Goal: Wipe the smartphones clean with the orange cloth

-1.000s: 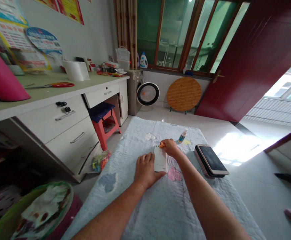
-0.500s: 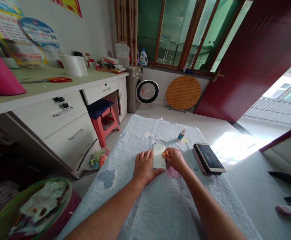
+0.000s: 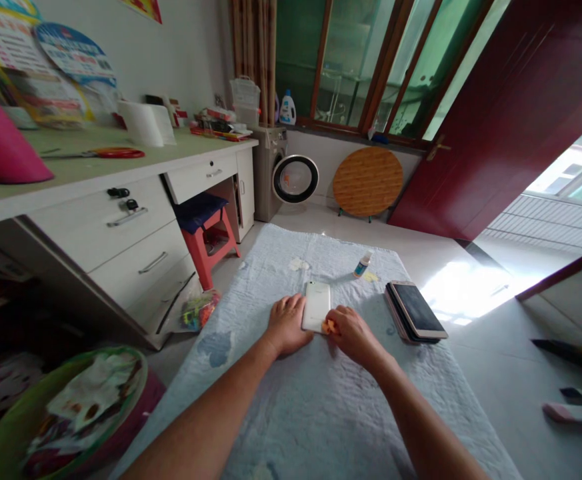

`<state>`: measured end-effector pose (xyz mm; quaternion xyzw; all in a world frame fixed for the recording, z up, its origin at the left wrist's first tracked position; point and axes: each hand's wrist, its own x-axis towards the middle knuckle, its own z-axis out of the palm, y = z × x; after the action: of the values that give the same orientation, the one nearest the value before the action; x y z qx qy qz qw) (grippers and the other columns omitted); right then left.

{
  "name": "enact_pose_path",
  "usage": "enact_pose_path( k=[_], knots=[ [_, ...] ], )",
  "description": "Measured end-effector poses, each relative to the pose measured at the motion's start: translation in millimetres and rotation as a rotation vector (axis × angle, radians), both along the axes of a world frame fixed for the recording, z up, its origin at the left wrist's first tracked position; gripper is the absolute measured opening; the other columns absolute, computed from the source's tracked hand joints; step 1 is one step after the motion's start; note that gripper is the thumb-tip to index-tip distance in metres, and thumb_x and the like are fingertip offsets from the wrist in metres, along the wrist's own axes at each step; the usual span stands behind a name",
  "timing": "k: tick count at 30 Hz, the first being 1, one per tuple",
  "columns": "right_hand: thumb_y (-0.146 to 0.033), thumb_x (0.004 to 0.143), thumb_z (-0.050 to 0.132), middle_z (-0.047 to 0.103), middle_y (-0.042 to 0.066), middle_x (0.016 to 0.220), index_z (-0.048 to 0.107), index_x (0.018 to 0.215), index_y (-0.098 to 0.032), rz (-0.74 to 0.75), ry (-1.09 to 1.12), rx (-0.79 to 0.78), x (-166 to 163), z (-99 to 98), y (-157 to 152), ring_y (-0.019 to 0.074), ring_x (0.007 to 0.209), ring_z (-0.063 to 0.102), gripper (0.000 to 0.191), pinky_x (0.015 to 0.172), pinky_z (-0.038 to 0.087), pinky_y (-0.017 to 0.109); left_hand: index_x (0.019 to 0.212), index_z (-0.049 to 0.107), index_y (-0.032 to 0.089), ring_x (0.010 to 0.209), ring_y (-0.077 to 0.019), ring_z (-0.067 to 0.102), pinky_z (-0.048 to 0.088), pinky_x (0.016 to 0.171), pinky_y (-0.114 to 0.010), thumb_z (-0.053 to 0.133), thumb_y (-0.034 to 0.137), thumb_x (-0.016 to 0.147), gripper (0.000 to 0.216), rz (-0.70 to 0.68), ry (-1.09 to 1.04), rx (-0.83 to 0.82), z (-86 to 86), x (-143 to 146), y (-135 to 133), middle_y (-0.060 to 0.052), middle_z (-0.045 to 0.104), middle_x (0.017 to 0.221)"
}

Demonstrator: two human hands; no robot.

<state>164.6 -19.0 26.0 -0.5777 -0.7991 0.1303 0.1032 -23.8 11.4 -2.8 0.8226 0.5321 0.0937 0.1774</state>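
A white smartphone [image 3: 317,301] lies back side up on the pale blue quilted cloth [image 3: 281,413]. Along its left edge rests my left hand [image 3: 287,325], holding it steady, with the fingers against the side and the thumb near the bottom corner. My right hand [image 3: 351,335] pinches a small crumpled orange cloth [image 3: 329,327] and presses it at the phone's lower right corner. Beyond the phone stands a small spray bottle [image 3: 362,265] with a blue label. To the right, a stack of devices has a gold-framed smartphone [image 3: 417,309] on top, its dark screen up.
On the left stands a desk [image 3: 121,233] with scissors [image 3: 105,153] and a paper roll [image 3: 143,123]. A red stool [image 3: 211,243] is beside it. A washing machine [image 3: 269,177] has its door swung out. At lower left is a full waste bin [image 3: 141,387].
My right hand has moved the orange cloth down from the phone's right edge to its lower right corner. My left thumb has drawn back from under the phone's bottom edge.
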Motion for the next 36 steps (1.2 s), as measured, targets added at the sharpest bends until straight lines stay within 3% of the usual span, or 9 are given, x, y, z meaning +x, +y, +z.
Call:
enact_pose_path(
  k=[4, 9, 13, 20, 23, 27, 29, 36],
  knots=[
    [-0.012, 0.082, 0.054, 0.058, 0.005, 0.086, 0.063, 0.087, -0.017, 0.049, 0.005, 0.025, -12, 0.9, 1, 0.0155, 0.081, 0.05, 0.011, 0.073, 0.032, 0.024, 0.147, 0.027, 0.019, 0.14, -0.0325, 0.023, 0.018, 0.114, -0.045, 0.055, 0.042, 0.078, 0.079, -0.094, -0.037, -0.078, 4.3, -8, 2, -0.009, 0.021, 0.157],
    [-0.015, 0.083, 0.058, 0.059, 0.005, 0.09, 0.063, 0.089, -0.018, 0.117, 0.006, 0.045, -35, -2.6, 6, 0.0161, 0.083, 0.049, 0.008, 0.075, 0.034, 0.025, 0.147, 0.03, 0.021, 0.141, -0.0281, 0.021, 0.017, 0.115, -0.042, 0.045, 0.038, 0.085, 0.066, -0.158, -0.093, -0.161, 4.6, -14, 6, -0.003, 0.026, 0.157],
    [-0.016, 0.084, 0.06, 0.06, 0.006, 0.098, 0.062, 0.101, -0.019, 0.147, -0.032, 0.098, -49, -6.9, 4, 0.018, 0.089, 0.049, 0.017, 0.08, 0.034, 0.027, 0.147, 0.031, 0.021, 0.142, -0.0263, 0.021, 0.018, 0.115, -0.04, 0.04, 0.036, 0.088, 0.061, -0.177, -0.126, -0.194, 3.2, -17, 10, -0.001, 0.026, 0.156],
    [-0.022, 0.089, 0.055, 0.059, 0.006, 0.09, 0.062, 0.088, -0.019, 0.115, -0.151, 0.12, -31, -3.4, -10, 0.0186, 0.085, 0.049, 0.007, 0.075, 0.033, 0.029, 0.144, 0.037, 0.024, 0.139, -0.0216, 0.027, 0.021, 0.115, -0.038, 0.036, 0.015, 0.08, 0.065, -0.163, -0.053, -0.152, 9.7, -16, 10, 0.003, 0.03, 0.155],
    [-0.02, 0.088, 0.056, 0.058, 0.005, 0.087, 0.062, 0.086, -0.019, 0.074, -0.118, 0.107, -14, -1.6, -13, 0.0172, 0.082, 0.049, 0.006, 0.074, 0.034, 0.027, 0.144, 0.037, 0.021, 0.139, -0.0258, 0.027, 0.022, 0.115, -0.04, 0.044, 0.022, 0.078, 0.067, -0.158, -0.057, -0.141, 10.8, -14, 8, 0.0, 0.03, 0.155],
    [-0.015, 0.084, 0.058, 0.057, 0.004, 0.084, 0.062, 0.083, -0.018, 0.073, -0.014, 0.071, -3, -2.9, -9, 0.0149, 0.079, 0.049, 0.005, 0.072, 0.034, 0.025, 0.144, 0.036, 0.02, 0.139, -0.0317, 0.026, 0.024, 0.114, -0.044, 0.063, 0.043, 0.07, 0.082, -0.159, -0.082, -0.107, 8.0, -13, 4, -0.004, 0.03, 0.155],
    [-0.014, 0.084, 0.058, 0.058, 0.003, 0.084, 0.063, 0.082, -0.018, 0.084, 0.027, 0.074, -3, -4.2, -3, 0.0144, 0.079, 0.049, 0.007, 0.072, 0.034, 0.024, 0.143, 0.037, 0.022, 0.138, -0.0318, 0.028, 0.024, 0.113, -0.045, 0.064, 0.051, 0.072, 0.081, -0.143, -0.103, -0.073, 5.9, -13, 3, -0.004, 0.032, 0.154],
    [-0.018, 0.086, 0.058, 0.06, 0.004, 0.086, 0.07, 0.086, -0.017, 0.0, 0.086, 0.155, -1, -14.3, 48, 0.0154, 0.082, 0.051, 0.012, 0.077, 0.035, 0.025, 0.141, 0.041, 0.025, 0.137, -0.0285, 0.03, 0.024, 0.113, -0.043, 0.06, 0.045, 0.081, 0.066, -0.111, -0.117, -0.025, 2.0, -12, 2, -0.001, 0.036, 0.152]
  ],
)
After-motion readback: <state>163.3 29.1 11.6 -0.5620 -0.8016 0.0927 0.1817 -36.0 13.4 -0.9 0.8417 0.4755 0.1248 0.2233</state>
